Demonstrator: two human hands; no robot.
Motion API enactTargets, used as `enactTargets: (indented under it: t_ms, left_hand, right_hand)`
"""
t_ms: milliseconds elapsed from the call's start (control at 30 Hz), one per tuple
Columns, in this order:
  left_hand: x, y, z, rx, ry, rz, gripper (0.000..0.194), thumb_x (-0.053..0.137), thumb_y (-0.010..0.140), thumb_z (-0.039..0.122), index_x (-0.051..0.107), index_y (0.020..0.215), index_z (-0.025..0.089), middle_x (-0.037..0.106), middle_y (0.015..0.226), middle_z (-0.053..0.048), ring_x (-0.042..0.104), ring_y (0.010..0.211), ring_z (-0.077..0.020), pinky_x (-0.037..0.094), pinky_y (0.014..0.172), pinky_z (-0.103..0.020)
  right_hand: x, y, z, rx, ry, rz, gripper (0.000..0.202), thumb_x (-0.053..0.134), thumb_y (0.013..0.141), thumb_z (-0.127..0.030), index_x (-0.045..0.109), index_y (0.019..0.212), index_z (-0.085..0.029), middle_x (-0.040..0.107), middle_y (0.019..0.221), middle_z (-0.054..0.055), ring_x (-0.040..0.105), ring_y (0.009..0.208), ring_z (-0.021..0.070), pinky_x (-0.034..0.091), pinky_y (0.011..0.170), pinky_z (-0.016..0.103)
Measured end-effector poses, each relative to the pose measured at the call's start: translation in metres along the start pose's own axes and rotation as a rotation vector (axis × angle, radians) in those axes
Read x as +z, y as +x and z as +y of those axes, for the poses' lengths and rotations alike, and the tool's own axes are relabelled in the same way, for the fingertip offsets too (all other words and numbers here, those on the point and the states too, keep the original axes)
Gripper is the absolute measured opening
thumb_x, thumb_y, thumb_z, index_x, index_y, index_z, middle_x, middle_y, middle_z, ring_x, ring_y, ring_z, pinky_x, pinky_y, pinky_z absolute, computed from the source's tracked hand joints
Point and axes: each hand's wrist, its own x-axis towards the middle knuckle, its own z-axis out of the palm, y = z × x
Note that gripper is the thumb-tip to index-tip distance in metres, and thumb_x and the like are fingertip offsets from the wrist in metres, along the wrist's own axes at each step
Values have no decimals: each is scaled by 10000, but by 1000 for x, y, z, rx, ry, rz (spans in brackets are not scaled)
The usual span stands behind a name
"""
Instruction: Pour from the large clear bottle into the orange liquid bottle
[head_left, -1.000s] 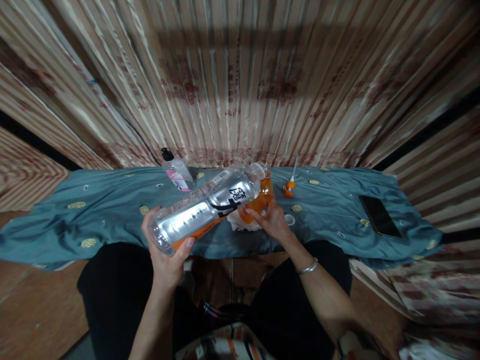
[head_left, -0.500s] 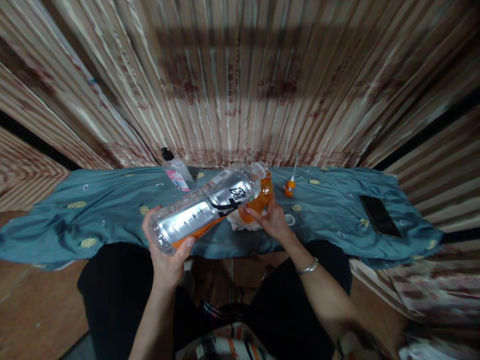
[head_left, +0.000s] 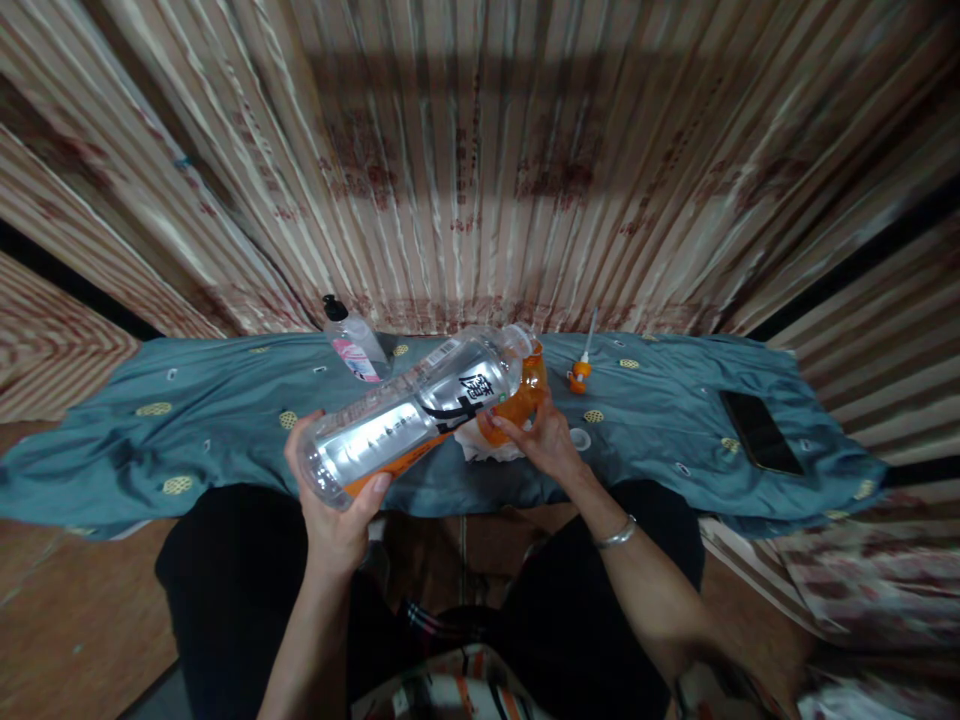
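Note:
My left hand (head_left: 336,515) is wrapped round the base of a large clear plastic bottle (head_left: 405,420) with a silver and orange label. The bottle is tilted, its uncapped neck pointing up and right, with the mouth at the top of an orange see-through bottle (head_left: 517,405). Closed around that orange bottle is my right hand (head_left: 547,440). Whether liquid passes between the two mouths cannot be made out. Under the orange bottle lies a crumpled white tissue (head_left: 487,445). An orange pump top (head_left: 579,376) with its tube pointing away rests to the right.
A clear bottle with a black pump (head_left: 356,348) stands at the left back. Beside my right hand lies a small clear cap (head_left: 580,439). A dark phone (head_left: 760,430) is on the right of the blue-green cloth (head_left: 225,410). A striped curtain (head_left: 472,180) hangs behind.

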Motion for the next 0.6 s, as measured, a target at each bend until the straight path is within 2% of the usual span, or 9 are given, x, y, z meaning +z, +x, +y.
enactTargets:
  t_ms: [600]
  left_hand:
    - [2, 0, 1, 8, 0, 10, 884, 866, 645, 640, 531, 1352, 225, 578, 1267, -109, 636, 1099, -283, 548, 945, -420]
  right_hand:
    - [-1, 0, -1, -5, -5, 11, 861, 805, 855, -588, 488, 1532, -158, 772, 1288, 182, 761, 1178, 377, 623, 991, 517]
